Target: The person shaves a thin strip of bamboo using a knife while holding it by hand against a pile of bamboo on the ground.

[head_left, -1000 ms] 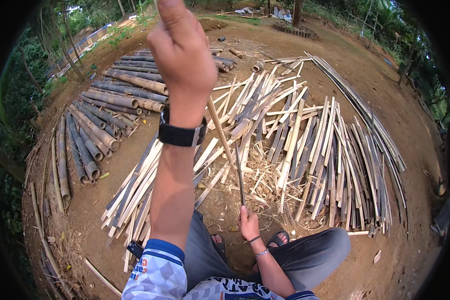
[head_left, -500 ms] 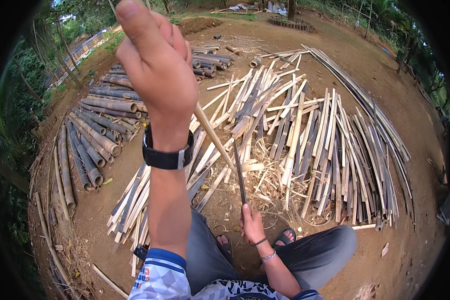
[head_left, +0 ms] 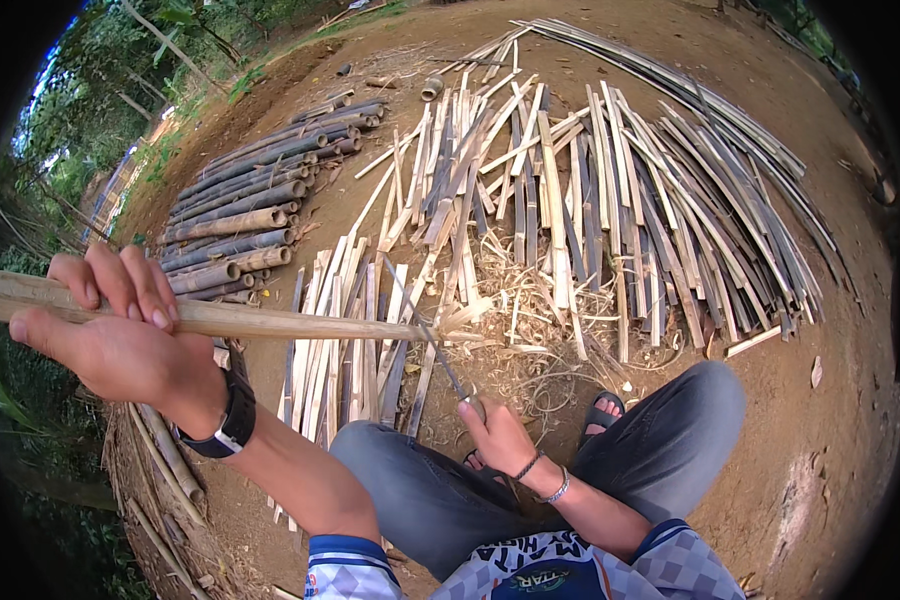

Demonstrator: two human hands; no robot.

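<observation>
At the left, my left hand is wrapped round the near end of a pale bamboo strip, fingers over its top. The strip lies almost level across my view, its far end reaching the middle. My right hand, low in the middle between my knees, grips a knife by its handle. The long, narrow dark blade slants up and left and crosses the strip close to its far end. Pale curled shavings show around that end; whether some still hang from the strip I cannot tell.
Split bamboo strips lie fanned out ahead and to the right, with more strips left of my knees. A heap of shavings covers the ground before my feet. Cut bamboo poles are stacked at the far left. Trees edge the left side.
My left hand has swung down and left, turning the strip from steep to nearly level. The knife now leans further left and crosses the strip near its end. My view has shifted.
</observation>
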